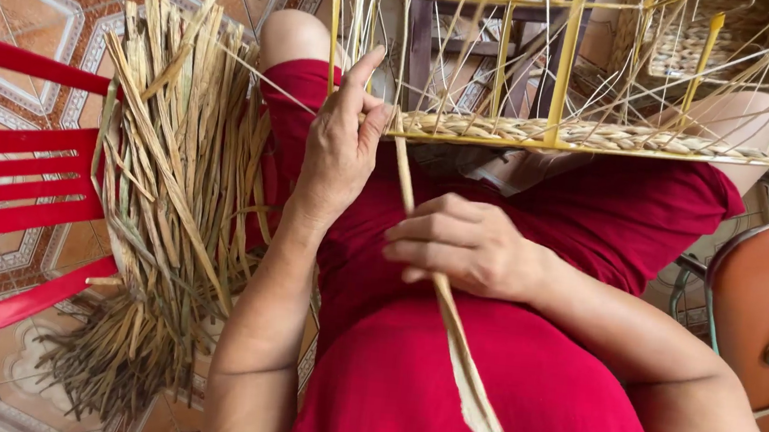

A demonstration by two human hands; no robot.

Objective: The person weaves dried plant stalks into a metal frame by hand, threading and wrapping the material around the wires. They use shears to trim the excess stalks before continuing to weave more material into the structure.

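The right hand clamps its fingers on a dried straw strand over the lap, while the left hand pinches its upper end at the yellow wire frame's woven bottom edge.

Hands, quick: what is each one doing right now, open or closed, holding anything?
Left hand: closed, pinching the straw strand against the woven edge of the yellow frame.
Right hand: closed around the same straw strand, lower down.

Upright strands crowd yellow frame; lap below open
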